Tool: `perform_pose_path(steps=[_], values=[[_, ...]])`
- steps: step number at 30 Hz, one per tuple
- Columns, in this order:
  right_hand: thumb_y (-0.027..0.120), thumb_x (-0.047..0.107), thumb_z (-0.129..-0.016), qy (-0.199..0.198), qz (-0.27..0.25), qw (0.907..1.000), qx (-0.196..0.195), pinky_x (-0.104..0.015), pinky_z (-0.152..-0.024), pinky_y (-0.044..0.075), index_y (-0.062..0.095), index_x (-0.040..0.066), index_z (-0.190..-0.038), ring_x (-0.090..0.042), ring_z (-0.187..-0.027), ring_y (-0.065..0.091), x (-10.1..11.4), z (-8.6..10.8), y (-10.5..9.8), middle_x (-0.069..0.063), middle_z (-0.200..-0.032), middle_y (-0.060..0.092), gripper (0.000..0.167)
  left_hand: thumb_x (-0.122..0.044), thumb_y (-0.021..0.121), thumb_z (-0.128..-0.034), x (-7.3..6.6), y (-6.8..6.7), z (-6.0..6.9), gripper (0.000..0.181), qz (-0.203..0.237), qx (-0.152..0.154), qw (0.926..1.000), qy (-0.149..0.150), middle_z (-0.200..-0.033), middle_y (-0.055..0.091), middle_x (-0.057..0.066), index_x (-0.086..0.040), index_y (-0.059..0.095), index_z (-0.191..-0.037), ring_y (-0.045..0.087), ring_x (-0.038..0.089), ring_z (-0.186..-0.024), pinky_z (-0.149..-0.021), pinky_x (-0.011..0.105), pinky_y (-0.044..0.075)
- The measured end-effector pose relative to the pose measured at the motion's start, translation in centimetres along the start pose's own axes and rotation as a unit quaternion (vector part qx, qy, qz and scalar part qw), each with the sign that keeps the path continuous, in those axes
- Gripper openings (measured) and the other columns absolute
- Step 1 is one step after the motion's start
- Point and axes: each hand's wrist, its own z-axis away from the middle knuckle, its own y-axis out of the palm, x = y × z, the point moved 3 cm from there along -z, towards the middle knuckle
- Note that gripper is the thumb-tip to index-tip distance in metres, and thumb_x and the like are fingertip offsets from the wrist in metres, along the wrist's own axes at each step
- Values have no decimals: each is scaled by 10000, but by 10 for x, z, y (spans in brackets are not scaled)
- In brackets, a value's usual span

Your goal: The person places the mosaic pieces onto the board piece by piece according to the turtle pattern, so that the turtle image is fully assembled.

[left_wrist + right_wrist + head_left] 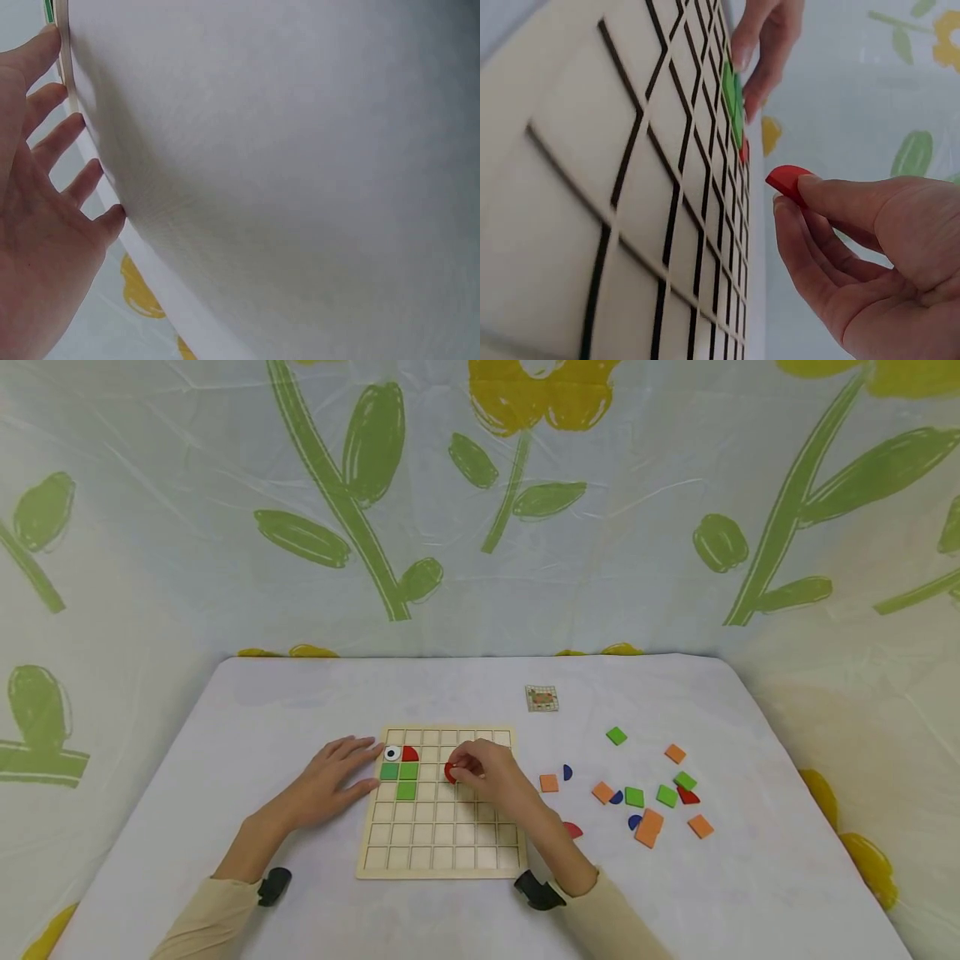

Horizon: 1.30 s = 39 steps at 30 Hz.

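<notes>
Right hand (495, 777): the thumb and fingers pinch a red piece (787, 178), closed to little more than its thickness. Only part of the piece is covered; its curved edge projects past the fingertips, presumably so that its shape can be aligned. The piece is held above the wooden board (442, 874), apart from the surface.

Left hand (322, 789): the fingers are extended and spread, gripping nothing, with their tips at the board's left rim. This placement likely steadies the board (contact of every fingertip cannot be confirmed).

Just right of the left fingertips, an eye tile (392, 753), a red tile (409, 753), a teal tile (389, 771) and two green tiles (406, 790) occupy adjoining cells, where raised dividers should limit sliding.

To the right of the right fingers, loose orange pieces (648, 828), green pieces (634, 797) and blue pieces (567, 772) lie spread on the tabletop (300, 693), probably for separate pickup. Beyond those fingers lies a card (542, 698), printed side up, hence viewable.
</notes>
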Motion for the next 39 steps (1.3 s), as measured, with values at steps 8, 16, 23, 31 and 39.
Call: perform_pose_path(steps=[8,16,23,31,39], values=[[719,-12,-946,58,-68,9994,324,-222,-793,558,719,1,-1034,-163,-861,648,11,-4,26,-70,-948,702,90,-347,661,-1020,-1,-1,-1,600,-18,69,9999,-74,-1588,424,161,-126,482,-1548,267,457,-1480,-1163,678,248],[720,12,-955,19,-279,9981,554,-190,-784,539,729,23,-1009,-68,-826,616,14,-6,47,-41,-919,703,56,-343,666,-1018,-1,-2,-1,598,-4,34,10000,-39,-1582,428,168,-121,488,-1544,274,458,-1474,-1157,680,259],[709,-4,-955,74,-306,9971,699,-171,-756,528,725,8,-995,-45,-797,599,14,-7,58,-22,-891,694,44,-334,669,-1017,-1,-2,-2,593,-17,11,10000,18,-1579,434,163,-120,492,-1541,285,452,-1470,-1156,677,263],[722,-1,-947,356,-278,9960,767,-160,-693,503,715,40,-936,-26,-738,548,17,-9,64,24,-828,643,43,-330,668,-1017,1,-2,-2,589,-2,-10,10000,40,-1573,438,175,-109,497,-1536,285,464,-1467,-1154,680,256],[737,13,-937,423,-102,9961,771,-154,-661,475,727,26,-885,-16,-725,508,18,-10,66,38,-806,606,55,-334,671,-1014,3,1,-1,593,17,-35,10000,25,-1571,440,173,-107,498,-1535,286,463,-1467,-1156,678,251]])
